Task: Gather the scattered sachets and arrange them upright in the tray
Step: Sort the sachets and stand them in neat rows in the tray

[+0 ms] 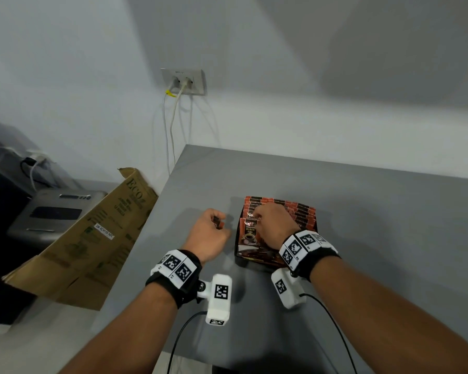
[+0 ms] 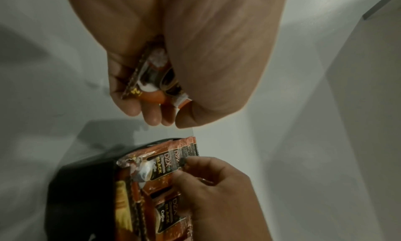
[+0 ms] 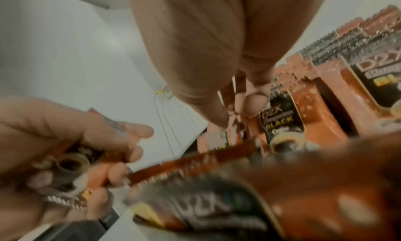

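Sachets: glossy orange-and-black foil coffee sachets (image 1: 303, 209) with serrated top edges, standing upright in rows inside the tray; printing reads "D2X" and "BLACK Coffee" above a picture of a coffee cup.
Tray: black, low-walled tray (image 1: 239, 259) on the grey matte desk (image 1: 389, 225), its front wall printed in dark brown and gold.
Held sachets: a few crumpled foil sachets (image 2: 152, 83) of the same kind, bunched in the left hand (image 1: 210, 236) just left of the tray.
Left fingers: curled together around the held sachets, thumb pressing them into the palm.
Right hand: right hand (image 1: 274, 225) over the tray's front rows.
Right fingers: thumb and forefinger (image 2: 195, 162) pinched on the serrated top edge of a standing sachet.
Cardboard: flattened brown corrugated box (image 1: 92, 238) against the desk's left edge, printed "ECO", with a white sticker whose code is too small to read for certain.
Wall: white, with a grey socket plate (image 1: 184, 81) holding 2 pale cables.
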Available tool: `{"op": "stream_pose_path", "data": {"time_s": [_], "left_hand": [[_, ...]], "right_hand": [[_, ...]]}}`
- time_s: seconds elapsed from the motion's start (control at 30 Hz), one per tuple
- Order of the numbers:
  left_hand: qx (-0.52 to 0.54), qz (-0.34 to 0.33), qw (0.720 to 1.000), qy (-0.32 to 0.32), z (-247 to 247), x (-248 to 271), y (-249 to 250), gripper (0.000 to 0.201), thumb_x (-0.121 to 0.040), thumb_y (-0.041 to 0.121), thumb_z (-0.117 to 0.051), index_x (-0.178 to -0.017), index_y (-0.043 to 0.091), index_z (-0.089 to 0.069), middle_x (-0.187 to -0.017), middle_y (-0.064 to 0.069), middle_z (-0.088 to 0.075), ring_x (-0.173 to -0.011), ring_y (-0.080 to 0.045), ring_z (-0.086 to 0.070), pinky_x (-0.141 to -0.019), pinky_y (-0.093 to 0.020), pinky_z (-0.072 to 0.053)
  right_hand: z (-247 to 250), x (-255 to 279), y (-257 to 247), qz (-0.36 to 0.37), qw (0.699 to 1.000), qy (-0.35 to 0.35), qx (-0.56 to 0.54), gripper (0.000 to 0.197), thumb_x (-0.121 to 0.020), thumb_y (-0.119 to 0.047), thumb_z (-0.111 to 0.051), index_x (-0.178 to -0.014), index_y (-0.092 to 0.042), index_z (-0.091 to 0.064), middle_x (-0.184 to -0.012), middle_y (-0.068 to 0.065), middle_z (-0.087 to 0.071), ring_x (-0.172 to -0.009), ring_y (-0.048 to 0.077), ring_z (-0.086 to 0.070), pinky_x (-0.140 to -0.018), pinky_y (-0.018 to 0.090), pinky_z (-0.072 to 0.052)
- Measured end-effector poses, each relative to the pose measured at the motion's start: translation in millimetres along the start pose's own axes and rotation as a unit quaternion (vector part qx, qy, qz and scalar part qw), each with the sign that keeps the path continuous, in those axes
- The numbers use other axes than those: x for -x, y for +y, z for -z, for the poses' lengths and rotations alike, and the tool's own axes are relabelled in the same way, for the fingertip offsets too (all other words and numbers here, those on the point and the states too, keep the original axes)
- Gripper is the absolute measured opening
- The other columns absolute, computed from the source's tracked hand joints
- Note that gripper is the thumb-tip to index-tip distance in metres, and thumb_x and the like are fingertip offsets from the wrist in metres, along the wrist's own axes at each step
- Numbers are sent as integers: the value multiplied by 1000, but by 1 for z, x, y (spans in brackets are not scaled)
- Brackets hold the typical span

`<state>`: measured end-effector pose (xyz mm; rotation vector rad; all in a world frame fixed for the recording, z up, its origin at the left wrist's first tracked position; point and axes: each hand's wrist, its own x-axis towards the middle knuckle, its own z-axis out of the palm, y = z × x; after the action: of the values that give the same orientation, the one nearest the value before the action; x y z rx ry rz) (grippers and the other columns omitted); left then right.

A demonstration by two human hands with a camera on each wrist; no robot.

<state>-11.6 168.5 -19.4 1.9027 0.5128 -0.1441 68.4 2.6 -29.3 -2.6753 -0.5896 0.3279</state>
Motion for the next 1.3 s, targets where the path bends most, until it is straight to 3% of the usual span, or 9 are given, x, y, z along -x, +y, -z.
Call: {"op": "stream_pose_path", "data": {"time_s": [0.1,0.2,0.4,0.73,0.9,1.0,1.1,1.2,1.3], "left_hand": [[-12,2,1000,-8,1,-1,-2,29,-85,8,-63,-107,24,-53,-100,2,-59,-85,-21,-62,-87,-45,-55],[-27,6,999,-17,-1,-3,-4,31,-82,8,-63,-102,29,-52,-97,0,-61,-88,-26,-66,-85,-48,-57],[-46,-5,998,-31,-7,-3,-4,29,-83,9,-61,-98,32,-51,-93,3,-63,-92,-26,-68,-84,-48,-58],[-51,-5,998,-33,-10,0,-3,27,-88,10,-59,-109,26,-53,-96,2,-64,-87,-20,-67,-81,-43,-59],[112,14,993,-36,-15,5,6,26,-92,-4,-47,-113,11,-51,-76,-11,-59,-56,-22,-57,-61,-40,-53],[168,-34,982,-85,-17,8,16,37,-86,-14,-60,-111,12,-53,-84,-15,-66,-61,-23,-62,-63,-39,-55],[191,-45,975,-103,-21,6,23,48,-80,-14,-69,-119,9,-53,-98,-17,-68,-74,-26,-67,-70,-41,-58],[185,-14,980,-77,-23,2,25,45,-80,-3,-76,-115,17,-53,-108,-15,-67,-83,-27,-71,-71,-41,-60],[174,22,984,-2,-17,-3,19,25,-90,2,-62,-108,18,-55,-96,-9,-62,-77,-22,-65,-71,-40,-59]], "right_hand": [[12,10,-2,51,999,15,-4,18,-90,-12,-58,-93,-12,-76,-96,1,-69,-94,16,-61,-96,31,-50],[14,23,-10,83,988,-125,24,31,-94,-25,-47,-87,-15,-76,-82,-6,-71,-78,13,-63,-89,34,-55],[8,32,-19,84,962,-200,166,49,-103,-41,-25,-102,-17,-68,-106,6,-67,-106,24,-46,-95,43,-41],[1,30,-13,83,970,-171,152,48,-103,-45,-27,-97,-19,-67,-101,2,-67,-103,23,-45,-94,44,-42],[12,31,-8,85,991,-88,-48,34,-92,-33,-45,-85,-17,-73,-76,-4,-70,-71,16,-62,-76,40,-55],[36,35,-12,64,979,-36,-188,17,-92,-24,-59,-103,-25,-71,-85,-7,-72,-73,9,-67,-72,26,-57],[49,33,-10,59,969,-22,-241,15,-87,-19,-70,-97,-30,-73,-87,-12,-74,-79,-2,-68,-74,12,-52],[50,26,0,28,973,33,-226,16,-85,-11,-72,-86,-27,-75,-80,-12,-73,-72,-4,-66,-65,5,-45],[49,20,11,-22,977,64,-201,15,-89,-8,-66,-90,-22,-73,-80,-10,-73,-73,-4,-65,-64,5,-47]]}}
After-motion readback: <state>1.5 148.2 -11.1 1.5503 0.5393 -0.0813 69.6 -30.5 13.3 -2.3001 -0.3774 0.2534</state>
